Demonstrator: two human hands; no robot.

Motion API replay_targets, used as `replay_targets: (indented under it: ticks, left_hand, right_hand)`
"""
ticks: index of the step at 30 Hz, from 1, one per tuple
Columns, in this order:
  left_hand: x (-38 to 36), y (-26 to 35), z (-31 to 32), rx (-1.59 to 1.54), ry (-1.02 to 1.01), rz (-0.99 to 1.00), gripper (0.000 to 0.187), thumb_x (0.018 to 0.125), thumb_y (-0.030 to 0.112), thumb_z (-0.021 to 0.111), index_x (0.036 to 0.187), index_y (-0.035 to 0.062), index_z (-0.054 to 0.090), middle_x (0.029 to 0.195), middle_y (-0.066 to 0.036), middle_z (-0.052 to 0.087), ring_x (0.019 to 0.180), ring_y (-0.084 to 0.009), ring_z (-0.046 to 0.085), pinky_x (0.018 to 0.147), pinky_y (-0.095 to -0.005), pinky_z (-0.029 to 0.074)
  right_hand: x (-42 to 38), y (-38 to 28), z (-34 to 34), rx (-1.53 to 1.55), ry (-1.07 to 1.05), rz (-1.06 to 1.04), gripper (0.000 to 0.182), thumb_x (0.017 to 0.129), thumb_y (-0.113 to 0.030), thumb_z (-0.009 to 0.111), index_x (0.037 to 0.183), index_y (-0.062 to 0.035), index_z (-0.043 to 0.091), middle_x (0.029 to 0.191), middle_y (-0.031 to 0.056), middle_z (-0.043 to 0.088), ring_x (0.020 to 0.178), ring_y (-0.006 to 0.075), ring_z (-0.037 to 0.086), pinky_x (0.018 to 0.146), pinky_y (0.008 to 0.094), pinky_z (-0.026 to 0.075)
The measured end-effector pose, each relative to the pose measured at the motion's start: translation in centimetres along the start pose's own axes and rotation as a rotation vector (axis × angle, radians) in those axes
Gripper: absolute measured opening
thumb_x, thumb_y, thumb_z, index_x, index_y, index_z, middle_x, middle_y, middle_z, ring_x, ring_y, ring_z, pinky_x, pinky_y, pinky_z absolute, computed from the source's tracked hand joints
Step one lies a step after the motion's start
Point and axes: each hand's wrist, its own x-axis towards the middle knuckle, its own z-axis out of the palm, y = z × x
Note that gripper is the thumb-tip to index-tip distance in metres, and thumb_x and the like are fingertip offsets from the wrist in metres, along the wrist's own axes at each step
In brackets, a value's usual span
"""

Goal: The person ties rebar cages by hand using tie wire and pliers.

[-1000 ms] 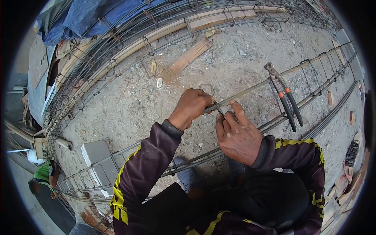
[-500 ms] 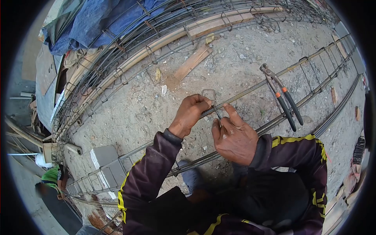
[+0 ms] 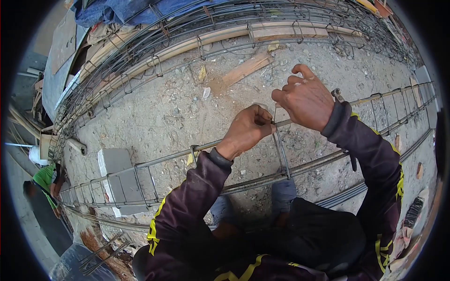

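Note:
My left hand (image 3: 248, 129) is closed in a pinch at the near stirrup, where it meets the upper bar of the rebar frame (image 3: 178, 153). The stirrup (image 3: 280, 149) runs down to the lower bars. Just above the bar, my right hand (image 3: 304, 100) is raised with its index finger bent outward; what its other fingers hold, if anything, is too small to tell. Behind my right wrist, the pincers (image 3: 337, 95) show only their metal head and a bit of handle, resting on the frame.
A co-worker in green (image 3: 44, 178) bends at the far left. Concrete blocks (image 3: 123, 180) lie under the frame. More rebar cages (image 3: 201, 28) curve along the back, near a blue tarp (image 3: 122, 11). A wooden board (image 3: 246, 70) lies on the ground.
My right hand has lifted up and right, away from my left hand, and its arm now covers most of the pincers. The view has shifted. The stirrup now reaches down to the lower bars.

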Motion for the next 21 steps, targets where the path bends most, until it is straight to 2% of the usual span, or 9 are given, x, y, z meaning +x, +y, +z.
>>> replay_targets:
  ticks: [1, 2, 5, 6, 9, 10, 14, 20, 21]
  left_hand:
    - [0.2, -0.3, 0.2, 0.007, 0.022, 0.004, 0.022, 0.081, 0.005, 0.075, 0.097, -0.0018, 0.061, 0.090, -0.008, 0.066, 0.082, -0.0143, 0.063, 0.075, -0.0279, 0.050]
    - [0.3, -0.5, 0.4, 0.015, 0.044, 0.009, 0.023, 0.080, 0.005, 0.076, 0.096, -0.0016, 0.061, 0.090, -0.008, 0.066, 0.081, -0.0145, 0.063, 0.075, -0.0281, 0.050]
    - [0.2, -0.3, 1.0, 0.103, 0.129, 0.010, 0.020, 0.082, 0.007, 0.075, 0.092, -0.0019, 0.061, 0.085, -0.007, 0.066, 0.076, -0.0139, 0.061, 0.071, -0.0282, 0.049]
    - [0.2, 0.0, 1.2, 0.104, 0.155, -0.032, 0.019, 0.082, 0.008, 0.075, 0.091, -0.0021, 0.062, 0.082, -0.007, 0.066, 0.074, -0.0136, 0.060, 0.069, -0.0278, 0.048]
    - [0.2, 1.1, 1.9, 0.148, 0.227, -0.113, 0.017, 0.083, 0.009, 0.074, 0.088, -0.0025, 0.062, 0.076, -0.006, 0.064, 0.070, -0.0124, 0.058, 0.064, -0.0267, 0.045]
    - [0.0, 1.4, 2.2, 0.191, 0.254, -0.111, 0.017, 0.083, 0.010, 0.073, 0.088, -0.0026, 0.062, 0.075, -0.005, 0.063, 0.069, -0.0119, 0.057, 0.063, -0.0265, 0.044]
    - [-0.1, 1.9, 2.7, 0.234, 0.306, -0.140, 0.016, 0.083, 0.009, 0.072, 0.088, -0.0029, 0.062, 0.073, -0.004, 0.061, 0.065, -0.0112, 0.055, 0.060, -0.0267, 0.043]
    - [-0.3, 1.6, 3.2, 0.228, 0.348, -0.102, 0.015, 0.085, 0.009, 0.070, 0.087, -0.0022, 0.061, 0.071, -0.003, 0.059, 0.063, -0.0088, 0.050, 0.057, -0.0254, 0.039]
    - [-0.2, 1.5, 3.3, 0.231, 0.358, -0.112, 0.015, 0.084, 0.010, 0.071, 0.086, -0.0015, 0.061, 0.072, -0.005, 0.061, 0.064, -0.0129, 0.055, 0.059, -0.0282, 0.042]
  right_hand:
    - [0.4, 0.5, 0.5, 0.012, -0.037, 0.038, 0.004, 0.081, -0.007, 0.064, 0.081, -0.0087, 0.067, 0.061, 0.0096, 0.064, 0.071, 0.0246, 0.064, 0.103, 0.0430, 0.037]
    - [0.9, 0.7, 0.9, 0.081, -0.107, 0.058, 0.003, 0.085, -0.008, 0.064, 0.083, -0.0073, 0.066, 0.063, 0.0117, 0.064, 0.069, 0.0299, 0.065, 0.091, 0.0429, 0.044]
    - [1.8, 1.1, 1.9, 0.342, -0.206, 0.199, 0.005, 0.084, -0.010, 0.067, 0.083, -0.0061, 0.064, 0.065, 0.0138, 0.065, 0.071, 0.0339, 0.066, 0.074, 0.0433, 0.049]
    - [2.1, 2.0, 2.6, 0.389, -0.209, 0.149, 0.010, 0.084, -0.011, 0.071, 0.084, -0.0048, 0.063, 0.066, 0.0138, 0.065, 0.069, 0.0329, 0.068, 0.064, 0.0445, 0.049]
    - [3.6, 5.0, 3.7, 0.700, -0.478, 0.130, 0.011, 0.082, -0.009, 0.073, 0.086, -0.0035, 0.064, 0.065, 0.0113, 0.064, 0.062, 0.0249, 0.067, 0.059, 0.0415, 0.049]
    - [4.0, 5.4, 3.1, 0.902, -0.639, 0.265, 0.010, 0.084, -0.007, 0.073, 0.088, -0.0019, 0.065, 0.066, 0.0080, 0.064, 0.060, 0.0164, 0.067, 0.053, 0.0352, 0.051]
    - [3.6, 7.1, 4.5, 1.185, -0.748, 0.300, 0.006, 0.089, -0.005, 0.069, 0.089, 0.0001, 0.065, 0.070, 0.0067, 0.067, 0.066, 0.0133, 0.070, 0.056, 0.0278, 0.058]
    - [1.2, 7.0, 6.4, 1.345, -0.910, 0.343, 0.003, 0.085, -0.001, 0.063, 0.086, 0.0021, 0.064, 0.076, 0.0096, 0.068, 0.070, 0.0170, 0.072, 0.057, 0.0282, 0.060]
    - [0.9, 7.0, 6.5, 1.359, -0.960, 0.361, 0.004, 0.083, 0.000, 0.062, 0.085, 0.0026, 0.064, 0.076, 0.0099, 0.068, 0.071, 0.0174, 0.073, 0.058, 0.0283, 0.060]
